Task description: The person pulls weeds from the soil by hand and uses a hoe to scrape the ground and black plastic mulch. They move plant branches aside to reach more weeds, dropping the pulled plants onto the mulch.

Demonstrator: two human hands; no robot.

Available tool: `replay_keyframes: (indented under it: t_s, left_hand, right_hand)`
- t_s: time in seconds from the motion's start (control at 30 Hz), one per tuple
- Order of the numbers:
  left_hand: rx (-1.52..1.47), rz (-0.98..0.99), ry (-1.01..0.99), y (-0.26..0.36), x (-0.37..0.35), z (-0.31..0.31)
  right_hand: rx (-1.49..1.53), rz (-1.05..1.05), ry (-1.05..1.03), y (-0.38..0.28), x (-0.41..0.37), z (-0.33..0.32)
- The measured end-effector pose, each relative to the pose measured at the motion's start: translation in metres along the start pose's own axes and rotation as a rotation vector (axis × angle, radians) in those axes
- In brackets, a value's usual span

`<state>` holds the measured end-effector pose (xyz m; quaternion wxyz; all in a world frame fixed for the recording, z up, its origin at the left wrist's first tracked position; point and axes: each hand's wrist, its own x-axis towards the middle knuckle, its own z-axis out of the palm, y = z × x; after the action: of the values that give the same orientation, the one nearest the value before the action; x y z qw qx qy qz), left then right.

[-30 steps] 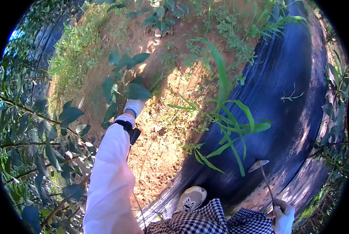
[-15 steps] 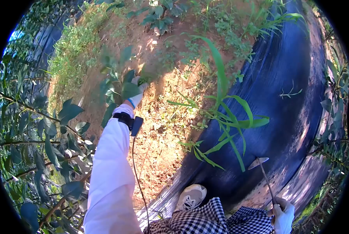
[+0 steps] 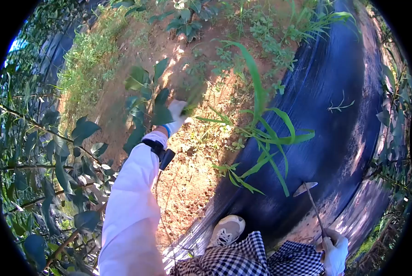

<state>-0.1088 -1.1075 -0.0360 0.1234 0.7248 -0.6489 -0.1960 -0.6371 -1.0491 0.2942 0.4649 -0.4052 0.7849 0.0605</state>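
My left hand (image 3: 176, 115), in a white glove, reaches out over the soil with its fingers closed round a blurred green weed (image 3: 193, 102). Dark leaves of a leafy branch (image 3: 160, 114) hang just left of that wrist. At the lower right my right hand (image 3: 335, 252), also gloved, grips the handle of a small hoe (image 3: 306, 188). The hoe's pale blade is over the black plastic sheet (image 3: 334, 138). Between the hands, a tall grass plant (image 3: 266, 138) arches over the sheet's edge.
Leafy branches (image 3: 72, 170) fill the left side. Green weeds (image 3: 93, 64) grow on the brown soil at the upper left and upper right. A shoe (image 3: 227, 230) and checkered cloth (image 3: 236, 260) show at the bottom. A small plucked sprig (image 3: 341, 106) lies on the sheet.
My left hand has moved a little right and down with the weed, and the leaves beside it have shifted. My right hand and the hoe have barely moved.
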Motion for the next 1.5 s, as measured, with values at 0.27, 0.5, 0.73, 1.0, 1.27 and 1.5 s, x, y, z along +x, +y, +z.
replay_keyframes:
  t_s: [0.27, 0.5, 0.73, 1.0, 1.27, 1.5]
  left_hand:
    - [0.003, 0.041, -0.355, 0.013, -0.004, -0.002]
    - [0.179, 0.246, -0.342, 0.014, -0.054, 0.010]
    - [-0.615, -0.313, -0.283, -0.040, -0.064, 0.076]
    - [0.134, 0.122, -0.363, 0.022, -0.094, 0.051]
    - [0.370, 0.011, -0.412, 0.027, -0.102, -0.004]
    - [-0.162, -0.149, -0.184, 0.040, -0.126, 0.082]
  right_hand:
    - [0.013, -0.049, -0.006, 0.008, 0.000, -0.001]
    - [0.023, 0.019, 0.107, -0.004, -0.001, 0.010]
    - [0.031, -0.035, 0.102, 0.019, 0.001, 0.007]
    - [-0.013, -0.050, 0.085, 0.023, 0.004, 0.002]
    - [0.055, -0.052, 0.039, 0.033, 0.006, -0.005]
    - [0.079, -0.042, 0.037, 0.036, 0.008, -0.005]
